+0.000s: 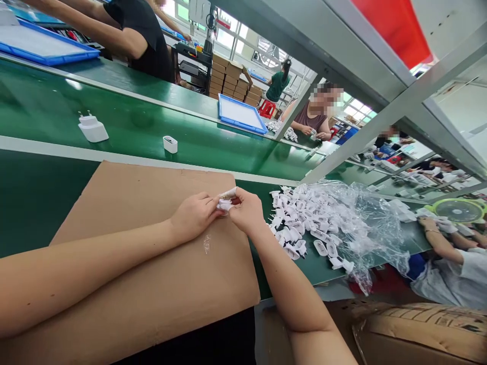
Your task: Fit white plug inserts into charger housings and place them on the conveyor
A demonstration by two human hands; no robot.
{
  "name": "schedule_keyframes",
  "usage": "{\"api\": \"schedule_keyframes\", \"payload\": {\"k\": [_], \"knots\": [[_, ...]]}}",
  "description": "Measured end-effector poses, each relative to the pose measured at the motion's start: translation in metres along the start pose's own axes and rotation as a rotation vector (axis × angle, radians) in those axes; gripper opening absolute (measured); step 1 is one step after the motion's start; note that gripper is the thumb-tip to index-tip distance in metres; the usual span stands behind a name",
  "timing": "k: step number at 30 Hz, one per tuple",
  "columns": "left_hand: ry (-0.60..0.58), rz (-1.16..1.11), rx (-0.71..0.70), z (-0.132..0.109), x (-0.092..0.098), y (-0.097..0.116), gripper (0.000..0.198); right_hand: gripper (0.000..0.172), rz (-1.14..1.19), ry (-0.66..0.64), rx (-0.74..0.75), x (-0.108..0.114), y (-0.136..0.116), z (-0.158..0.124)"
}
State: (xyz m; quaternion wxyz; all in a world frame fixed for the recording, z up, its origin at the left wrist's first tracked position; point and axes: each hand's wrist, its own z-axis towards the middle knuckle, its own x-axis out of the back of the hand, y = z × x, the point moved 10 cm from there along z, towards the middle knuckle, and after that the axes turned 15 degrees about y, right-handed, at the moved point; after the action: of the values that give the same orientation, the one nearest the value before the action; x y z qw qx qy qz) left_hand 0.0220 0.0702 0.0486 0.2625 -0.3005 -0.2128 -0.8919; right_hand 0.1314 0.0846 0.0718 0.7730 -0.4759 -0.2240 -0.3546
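Observation:
Over a brown cardboard sheet (pixel 152 284), my left hand (pixel 194 215) and my right hand (pixel 246 209) meet, fingers closed on small white plastic parts (pixel 225 204). The fingers partly cover these parts, so their exact shape is hard to tell. A small clear piece (pixel 207 244) lies on the cardboard below my hands. Right of the sheet is a heap of white plug housings (pixel 300 218), partly beside and under clear plastic wrap (pixel 369 223).
On the green belt (pixel 129 132) stand a white plug adapter (pixel 93 128) and a small white housing (pixel 170 144). Blue-rimmed trays (pixel 243 114) sit beyond it. A metal post (pixel 353 121) slants across the right. Several people work around; a carton (pixel 422 334) is at lower right.

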Motion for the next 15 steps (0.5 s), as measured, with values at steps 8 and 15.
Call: {"api": "schedule_keyframes", "payload": {"k": [8, 15], "knots": [[-0.096, -0.021, 0.158, 0.014, -0.002, -0.027, 0.031, 0.064, 0.103, -0.094, -0.117, 0.013, 0.023, -0.008], [0.047, 0.426, 0.526, 0.067, 0.019, -0.175, 0.044, 0.052, -0.612, -0.43, -0.138, 0.052, 0.076, -0.021]]}}
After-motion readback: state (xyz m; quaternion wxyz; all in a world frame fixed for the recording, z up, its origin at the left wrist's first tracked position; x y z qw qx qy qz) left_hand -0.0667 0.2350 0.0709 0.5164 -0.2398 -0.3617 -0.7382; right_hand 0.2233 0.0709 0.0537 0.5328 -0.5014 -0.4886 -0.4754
